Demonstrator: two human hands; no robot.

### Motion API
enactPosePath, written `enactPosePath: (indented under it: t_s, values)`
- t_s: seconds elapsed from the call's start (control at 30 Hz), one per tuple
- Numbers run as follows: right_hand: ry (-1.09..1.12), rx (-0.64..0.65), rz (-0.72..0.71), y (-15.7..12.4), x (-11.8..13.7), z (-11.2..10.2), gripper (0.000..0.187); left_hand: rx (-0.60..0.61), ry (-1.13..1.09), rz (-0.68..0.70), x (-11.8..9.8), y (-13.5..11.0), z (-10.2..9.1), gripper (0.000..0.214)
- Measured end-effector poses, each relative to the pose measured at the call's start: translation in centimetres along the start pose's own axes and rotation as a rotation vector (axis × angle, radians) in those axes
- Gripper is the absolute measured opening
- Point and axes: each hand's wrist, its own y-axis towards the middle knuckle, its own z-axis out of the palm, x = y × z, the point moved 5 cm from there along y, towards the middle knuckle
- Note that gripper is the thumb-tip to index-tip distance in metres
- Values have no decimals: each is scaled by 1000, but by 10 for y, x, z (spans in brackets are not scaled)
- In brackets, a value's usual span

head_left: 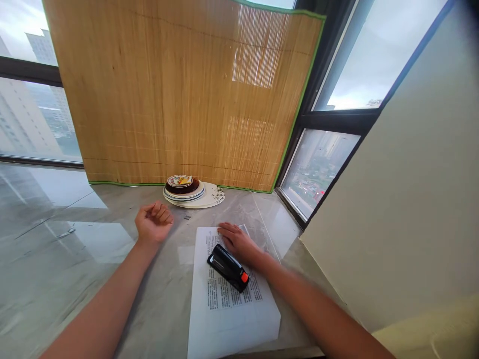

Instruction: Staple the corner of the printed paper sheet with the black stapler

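A black stapler (pixel 228 268) with an orange-red end lies at a slant on printed white paper sheets (pixel 220 324). Flat on the upper right part of the sheets rests my right hand (pixel 239 242), fingers stretched out beside the stapler and not gripping it. My left hand (pixel 154 222) is off to the left of the paper, over the stone surface, with its fingers curled into a loose fist; I see nothing in it. Between my left hand and the paper, small dark marks (pixel 187 217) lie on the surface, too small to name.
A stack of plates (pixel 183 192) and an oval white plate (pixel 214 196) stand at the back, by a bamboo blind (pixel 179 99). Windows (pixel 322 164) and a pale wall (pixel 407 199) bound the right side. The glossy grey stone surface (pixel 75 284) extends left.
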Motion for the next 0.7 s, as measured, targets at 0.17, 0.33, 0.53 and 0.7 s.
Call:
enactPosePath:
  t_s: [0.17,0.33,0.53,0.7]
  values:
    - [20,-70,10,2,-16,-5,40,-28,17,76,-4,3,-2,36]
    - [133,-156,27,3,-24,-12,33,-118,535,133,7,6,2,30]
    - [106,-328,178,-5,-58,-42,19,-11,1309,134,26,4,4,5]
    - [102,-318,236,-5,-75,-43,21,326,1901,135,34,2,-1,18]
